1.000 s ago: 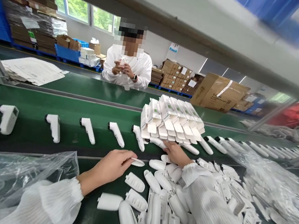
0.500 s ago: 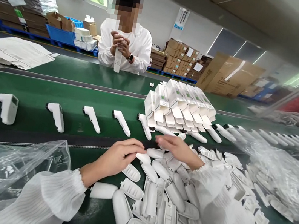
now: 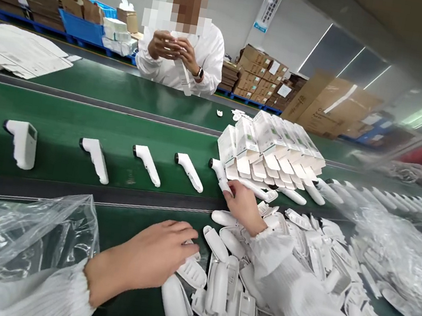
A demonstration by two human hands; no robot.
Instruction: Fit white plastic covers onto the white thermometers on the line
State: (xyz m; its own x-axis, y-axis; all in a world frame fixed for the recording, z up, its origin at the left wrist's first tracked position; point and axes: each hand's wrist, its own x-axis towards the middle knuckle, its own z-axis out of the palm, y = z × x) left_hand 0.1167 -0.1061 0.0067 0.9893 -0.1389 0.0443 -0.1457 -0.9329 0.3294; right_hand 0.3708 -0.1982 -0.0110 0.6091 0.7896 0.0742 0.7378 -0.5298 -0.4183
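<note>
My right hand (image 3: 243, 205) has its fingertips closed on the lower handle of a white infrared thermometer (image 3: 217, 168), which lies on the green belt with its black nose pointing left. Lower and to the left, my left hand (image 3: 159, 249) hovers palm down over white battery covers (image 3: 192, 272), fingers bent and apart. Part of a cover shows by its fingertips; the palm side is hidden. More covers spread in a loose pile between my forearms, some showing their slotted inner face.
Several white thermometers (image 3: 147, 164) lie in a row along the belt. Open white boxes (image 3: 273, 147) stand stacked behind my right hand. Clear plastic bags (image 3: 44, 238) lie left and right. Across the belt, a co-worker (image 3: 179, 55) holds a white item. Flattened white cartons (image 3: 18, 50) lie far left.
My right hand has closed on the thermometer's handle, where before it hovered beside it. My left hand has drawn down and back toward me. The view has shifted slightly.
</note>
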